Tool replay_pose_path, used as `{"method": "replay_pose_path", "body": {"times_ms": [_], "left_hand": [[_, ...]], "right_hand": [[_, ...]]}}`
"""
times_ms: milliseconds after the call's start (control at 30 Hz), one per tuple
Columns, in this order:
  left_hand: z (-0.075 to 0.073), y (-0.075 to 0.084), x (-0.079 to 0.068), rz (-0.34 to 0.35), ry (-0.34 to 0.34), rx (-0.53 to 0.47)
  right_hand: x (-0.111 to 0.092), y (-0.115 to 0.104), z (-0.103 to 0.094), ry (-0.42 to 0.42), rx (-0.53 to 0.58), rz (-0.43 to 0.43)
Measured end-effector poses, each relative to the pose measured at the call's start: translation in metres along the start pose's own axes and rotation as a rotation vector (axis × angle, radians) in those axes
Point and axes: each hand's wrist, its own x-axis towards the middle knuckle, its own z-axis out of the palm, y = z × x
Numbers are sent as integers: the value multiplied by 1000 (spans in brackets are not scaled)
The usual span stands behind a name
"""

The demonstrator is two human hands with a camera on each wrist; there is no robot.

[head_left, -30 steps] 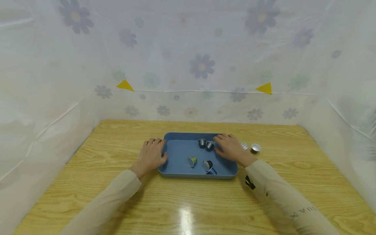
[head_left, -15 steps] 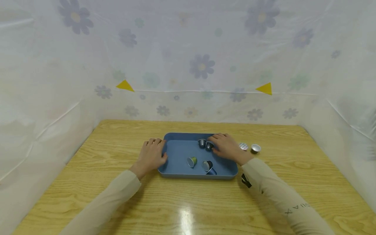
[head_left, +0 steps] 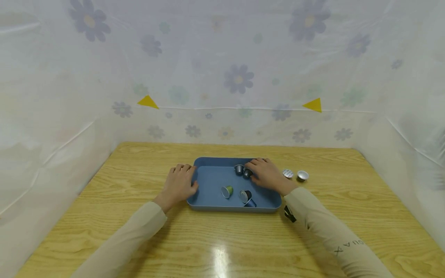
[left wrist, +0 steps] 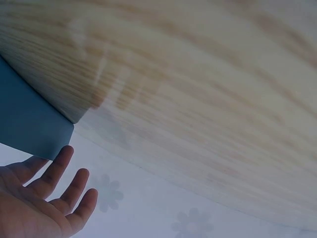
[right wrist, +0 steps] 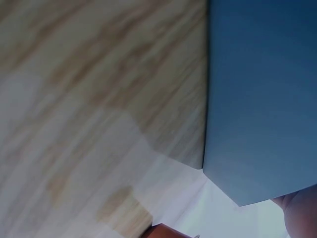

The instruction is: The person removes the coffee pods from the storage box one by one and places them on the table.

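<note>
A shallow blue tray (head_left: 208, 208) lies on the wooden table with several coffee capsules in it. At its left end my left hand (head_left: 179, 183) holds the wall, the thumb and a fingertip on either side of a corner in the left wrist view. My right hand (head_left: 265, 173) reaches over the right side, its fingers at a dark coffee capsule (head_left: 247, 173) that it partly covers. Beside that one lies a grey capsule (head_left: 239, 169). Nearer the front are a green capsule (head_left: 228, 191), a black capsule (head_left: 247, 195) and a blue capsule (head_left: 251, 203).
To the right of the tray, a capsule with a printed lid (head_left: 287, 173) and a dark capsule with a silvery lid (head_left: 302, 176) stand on the table (head_left: 156, 247). A flower-patterned sheet (head_left: 208, 58) encloses the back and sides.
My right hand has moved slightly left, and its fingers now close in on the dark capsule. The printed-lid capsule shows more fully. My left hand and the tray have stayed put.
</note>
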Motion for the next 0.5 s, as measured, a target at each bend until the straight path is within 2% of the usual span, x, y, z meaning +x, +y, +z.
{"method": "replay_pose_path", "body": {"times_ms": [500], "left_hand": [[1, 0, 0, 2, 7, 9]], "right_hand": [[-1, -2, -2, 5, -13, 17]]}}
